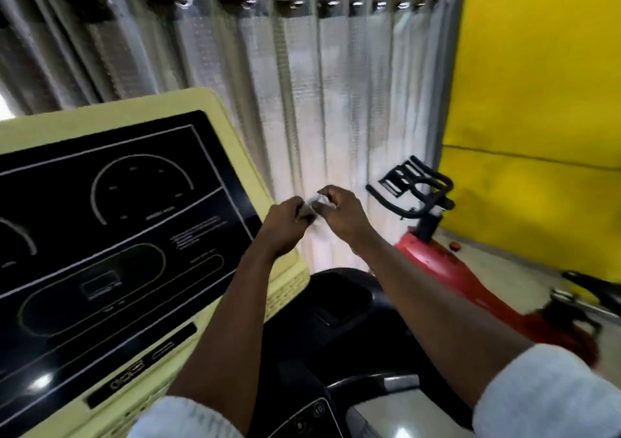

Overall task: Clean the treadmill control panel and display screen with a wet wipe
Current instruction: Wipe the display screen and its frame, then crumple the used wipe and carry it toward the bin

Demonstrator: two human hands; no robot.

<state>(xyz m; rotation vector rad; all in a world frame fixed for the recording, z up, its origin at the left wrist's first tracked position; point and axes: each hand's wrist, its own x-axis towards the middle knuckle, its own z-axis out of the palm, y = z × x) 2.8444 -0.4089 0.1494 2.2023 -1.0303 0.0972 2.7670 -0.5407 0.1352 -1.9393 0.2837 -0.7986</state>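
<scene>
Treadmill display screen (111,236) before grey curtain (319,101)

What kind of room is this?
Probably a gym: a treadmill display screen sits in front, a red exercise bike stands by the yellow wall, and both hands hold a wipe.

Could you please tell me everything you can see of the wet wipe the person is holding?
The wet wipe is a small, pale grey-white piece, crumpled and partly bunched, looking soft and thin like damp tissue. It is held in the air between both hands: the left hand pinches its lower left part and the right hand grips its upper right part, as if unfolding it. It is to the right of the display screen and not touching it, with the curtain behind. Motion blur hides finer detail.
</scene>
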